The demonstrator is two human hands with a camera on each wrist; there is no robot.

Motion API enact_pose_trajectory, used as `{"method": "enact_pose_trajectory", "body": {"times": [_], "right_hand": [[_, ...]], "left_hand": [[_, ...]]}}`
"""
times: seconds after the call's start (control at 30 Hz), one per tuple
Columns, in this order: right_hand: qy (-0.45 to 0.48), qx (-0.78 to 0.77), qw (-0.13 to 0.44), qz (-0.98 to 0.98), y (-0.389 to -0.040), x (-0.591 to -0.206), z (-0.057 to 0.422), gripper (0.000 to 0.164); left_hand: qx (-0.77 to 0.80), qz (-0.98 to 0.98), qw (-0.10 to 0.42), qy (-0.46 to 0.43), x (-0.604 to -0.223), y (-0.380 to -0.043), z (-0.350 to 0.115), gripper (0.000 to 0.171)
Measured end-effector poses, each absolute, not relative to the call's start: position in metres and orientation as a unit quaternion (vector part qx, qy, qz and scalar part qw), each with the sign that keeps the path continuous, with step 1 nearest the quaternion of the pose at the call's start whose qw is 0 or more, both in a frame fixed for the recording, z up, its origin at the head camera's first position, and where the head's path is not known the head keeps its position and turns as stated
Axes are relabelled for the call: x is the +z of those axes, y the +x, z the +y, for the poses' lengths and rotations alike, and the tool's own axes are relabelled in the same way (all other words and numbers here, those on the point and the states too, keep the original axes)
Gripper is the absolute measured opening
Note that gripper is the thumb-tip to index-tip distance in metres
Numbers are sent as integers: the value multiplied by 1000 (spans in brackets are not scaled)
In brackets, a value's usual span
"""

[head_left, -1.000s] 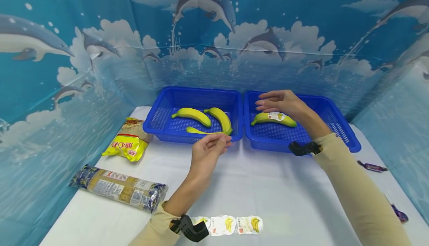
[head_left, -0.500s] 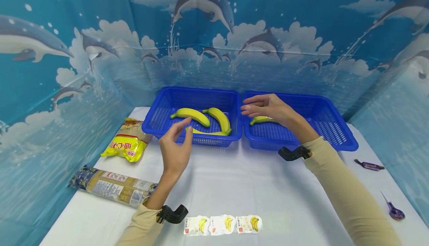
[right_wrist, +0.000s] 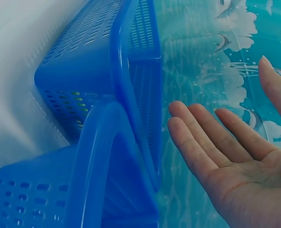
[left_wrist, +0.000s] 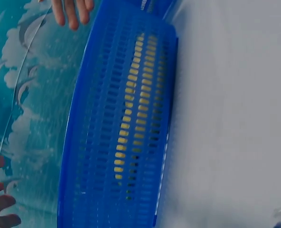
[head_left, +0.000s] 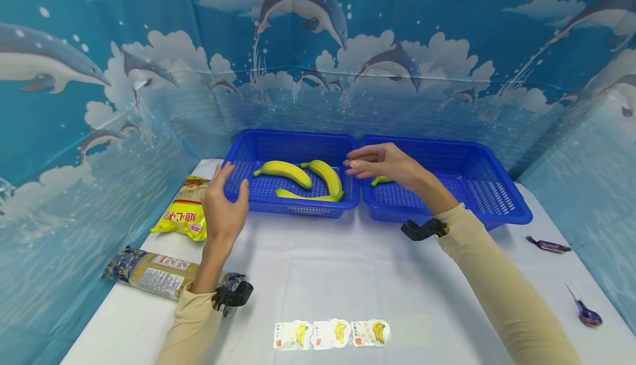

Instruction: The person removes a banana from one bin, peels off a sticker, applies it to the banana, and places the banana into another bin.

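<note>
Fingers spread, my left hand (head_left: 224,207) hovers with nothing in it by the near left corner of the left blue basket (head_left: 293,206). Inside that basket lie three yellow bananas with greenish tips, among them a curved banana (head_left: 326,177) and a banana (head_left: 285,173) further left. My right hand (head_left: 387,163) is over the left part of the right blue basket (head_left: 477,188), its palm bare in the right wrist view. Beneath it, only the stem end of a banana (head_left: 380,180) shows; the hand hides the remainder.
Three banana stickers (head_left: 331,334) lie in a row on the white table near the front. On the left are a yellow bag (head_left: 181,216) and a long noodle packet (head_left: 156,274), partly behind the left arm. A wrapped candy (head_left: 549,245) and a lollipop (head_left: 589,315) lie right.
My left hand has swung left from the middle, its fingers spreading apart. The right hand has drifted slightly left and now covers the stickered banana. The bananas and baskets stay put.
</note>
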State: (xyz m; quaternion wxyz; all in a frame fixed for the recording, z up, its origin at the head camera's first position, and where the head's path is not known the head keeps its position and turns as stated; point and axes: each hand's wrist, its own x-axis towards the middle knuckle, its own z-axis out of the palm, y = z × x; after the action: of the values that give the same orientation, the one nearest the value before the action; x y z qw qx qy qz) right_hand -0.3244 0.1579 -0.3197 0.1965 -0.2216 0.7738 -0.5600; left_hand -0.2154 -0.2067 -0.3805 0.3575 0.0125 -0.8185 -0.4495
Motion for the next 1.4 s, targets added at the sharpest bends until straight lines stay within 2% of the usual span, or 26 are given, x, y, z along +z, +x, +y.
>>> {"method": "enact_pose_trajectory", "body": {"times": [0.27,0.47,0.83,0.97,1.2,1.4], "right_hand": [[-226,-558,204,772,-330,-322,148,50],[-232,-561,212,765,-334,-327,141,51],[-230,-554,212,772,-339,-327,126,51],[-223,-538,209,785,-340,-322,119,50],[-228,-519,214,796,-347,-315,102,53],[-227,-510,231,797,-356,-314,85,54]], "left_hand": [[-461,-827,300,112,-376,-224,-232,52],[-501,-816,240,162,-375,-229,-246,53],[-557,-791,165,191,-381,-231,-264,52],[-593,-764,149,207,-383,-234,-263,49],[-622,-732,155,231,-385,-238,-262,45],[-652,-698,132,267,-386,-239,-265,46]]}}
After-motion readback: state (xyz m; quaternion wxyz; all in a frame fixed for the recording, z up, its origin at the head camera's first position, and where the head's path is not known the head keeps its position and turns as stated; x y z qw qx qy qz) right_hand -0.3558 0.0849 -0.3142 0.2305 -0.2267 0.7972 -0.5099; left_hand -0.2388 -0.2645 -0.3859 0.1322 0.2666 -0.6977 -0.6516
